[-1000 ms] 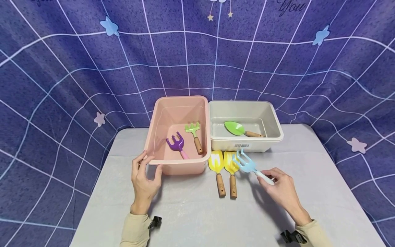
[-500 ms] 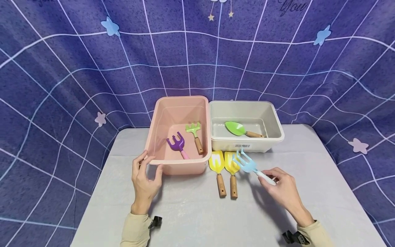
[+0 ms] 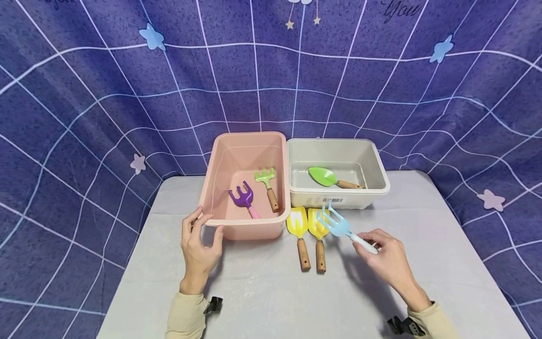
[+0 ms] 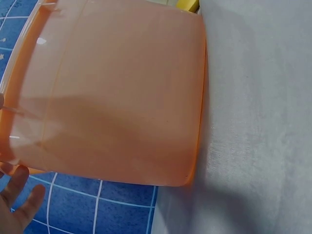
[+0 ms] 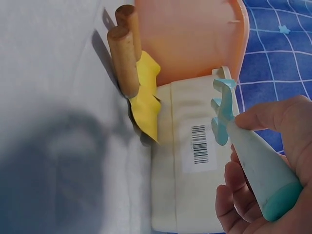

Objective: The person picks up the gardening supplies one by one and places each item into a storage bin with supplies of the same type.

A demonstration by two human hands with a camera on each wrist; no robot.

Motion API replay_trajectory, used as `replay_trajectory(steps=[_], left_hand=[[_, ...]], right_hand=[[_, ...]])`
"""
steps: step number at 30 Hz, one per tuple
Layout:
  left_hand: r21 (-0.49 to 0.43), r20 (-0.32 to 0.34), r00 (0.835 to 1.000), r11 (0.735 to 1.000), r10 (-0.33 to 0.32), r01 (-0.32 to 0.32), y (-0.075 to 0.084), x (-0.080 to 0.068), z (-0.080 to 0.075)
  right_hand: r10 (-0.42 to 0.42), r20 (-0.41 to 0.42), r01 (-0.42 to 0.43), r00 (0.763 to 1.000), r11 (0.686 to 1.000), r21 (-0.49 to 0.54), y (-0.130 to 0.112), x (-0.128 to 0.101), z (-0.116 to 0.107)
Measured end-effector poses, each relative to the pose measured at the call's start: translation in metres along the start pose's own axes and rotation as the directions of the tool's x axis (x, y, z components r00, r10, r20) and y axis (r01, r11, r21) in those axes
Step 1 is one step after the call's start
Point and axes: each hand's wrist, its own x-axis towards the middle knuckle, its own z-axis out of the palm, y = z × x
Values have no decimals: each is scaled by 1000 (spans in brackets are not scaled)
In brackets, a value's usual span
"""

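In the head view my right hand [image 3: 383, 256] holds a light blue hand fork [image 3: 338, 227] by its pale handle, tines up and to the left. Thumb and fingers close round that handle [image 5: 261, 168] in the right wrist view. The fork hangs above the table, over the right one of two yellow trowels [image 3: 297, 222] with wooden handles. My left hand [image 3: 201, 247] grips the front left corner rim of a pink bin [image 3: 250, 230]. Inside lie a purple hand fork [image 3: 243, 197] and a small green rake [image 3: 265, 178]. Beside it, a white bin [image 3: 305, 197] contains a green trowel [image 3: 322, 176].
Both bins stand side by side at the back of the grey cloth-covered table [image 3: 271, 301]. A blue curtain [image 3: 271, 70] with a white grid and stars hangs behind them. The trowels lie directly in front of the bins.
The light blue fork's tines have lifted and shifted slightly left in my right hand. My left hand stays on the pink bin's rim, and the bins and other tools have not moved.
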Motion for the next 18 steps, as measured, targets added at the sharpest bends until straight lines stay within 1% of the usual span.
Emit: replay_trajectory(steps=[10, 18], left_hand=[[-1, 7, 1000, 1000, -5, 5, -1, -1, -1], [-2, 15, 1000, 1000, -10, 11, -1, -1, -1]], right_hand=[[-8, -4, 8, 1000, 1000, 12, -7, 3, -2], [-4, 16, 4, 1000, 1000, 9, -12, 7, -4]])
